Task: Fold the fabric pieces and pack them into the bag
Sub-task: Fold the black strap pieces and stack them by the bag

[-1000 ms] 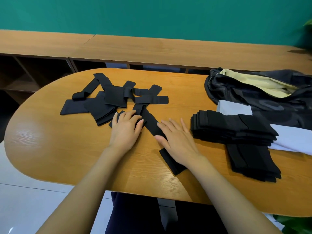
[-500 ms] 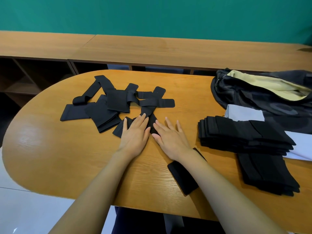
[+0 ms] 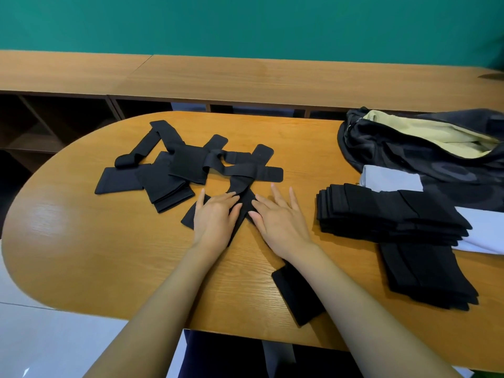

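Head view | left hand (image 3: 215,218) flat on fabric strip (image 3: 246,200), fingers (image 3: 223,199) straight | right hand (image 3: 282,223) flat on it, fingers spread

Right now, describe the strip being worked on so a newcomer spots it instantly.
On the oval wooden table, look between the loose black tangle at left and the neat folded stacks at right. The strip alone lies under the left hand and right hand, its near end poking out beneath the right forearm.

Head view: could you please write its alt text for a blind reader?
The left hand and right hand press a long black fabric strip flat on an oval wooden table. Behind lie unfolded black pieces; folded black stacks and an open dark bag sit right.
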`<state>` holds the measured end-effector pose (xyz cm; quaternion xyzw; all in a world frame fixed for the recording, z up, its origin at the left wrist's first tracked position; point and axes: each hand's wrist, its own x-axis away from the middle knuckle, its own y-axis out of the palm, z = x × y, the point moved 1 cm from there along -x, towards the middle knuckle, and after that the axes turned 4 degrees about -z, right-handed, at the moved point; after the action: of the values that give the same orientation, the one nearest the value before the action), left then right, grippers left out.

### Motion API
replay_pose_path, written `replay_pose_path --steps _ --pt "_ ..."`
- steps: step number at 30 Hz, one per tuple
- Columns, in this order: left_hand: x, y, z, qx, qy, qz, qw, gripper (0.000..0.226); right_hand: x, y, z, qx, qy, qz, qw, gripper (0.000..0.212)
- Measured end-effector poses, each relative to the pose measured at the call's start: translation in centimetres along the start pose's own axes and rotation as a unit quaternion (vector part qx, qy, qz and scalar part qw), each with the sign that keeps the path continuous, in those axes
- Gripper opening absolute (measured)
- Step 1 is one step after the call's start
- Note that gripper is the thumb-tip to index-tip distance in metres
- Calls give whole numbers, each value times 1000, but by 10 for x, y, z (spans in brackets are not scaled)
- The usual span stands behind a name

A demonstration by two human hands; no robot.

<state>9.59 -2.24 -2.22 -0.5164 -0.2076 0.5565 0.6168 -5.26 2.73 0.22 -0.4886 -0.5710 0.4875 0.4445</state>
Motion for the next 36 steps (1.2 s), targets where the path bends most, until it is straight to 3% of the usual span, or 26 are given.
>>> replay_pose_path --steps 6,12,16,22,24,28,31,36 --pt "-12 -3 2 38 -83 38 995 16 0 14 -3 -14 -22 -33 999 55" --pt "-9 -3 -1 39 -69 60 995 24 2 20 -3 -4 6 -22 1000 59" --pt "-9 -1 -9 65 -73 69 993 24 5 21 -3 11 6 -4 1000 83" --pt "-9 -3 -11 94 -138 114 979 27 9 21 -5 31 23 11 999 80" --pt "-9 -5 -14 87 -150 96 980 28 12 20 1 30 44 11 999 81" --pt "-5 -6 -11 18 -63 33 997 30 15 18 10 35 75 -10 996 78" --pt "3 -8 -3 -18 -40 -39 998 43 3 16 12 34 98 -21 994 69" --pt "18 -17 4 -58 -17 -77 995 51 -3 2 14 -17 80 -3 997 64"
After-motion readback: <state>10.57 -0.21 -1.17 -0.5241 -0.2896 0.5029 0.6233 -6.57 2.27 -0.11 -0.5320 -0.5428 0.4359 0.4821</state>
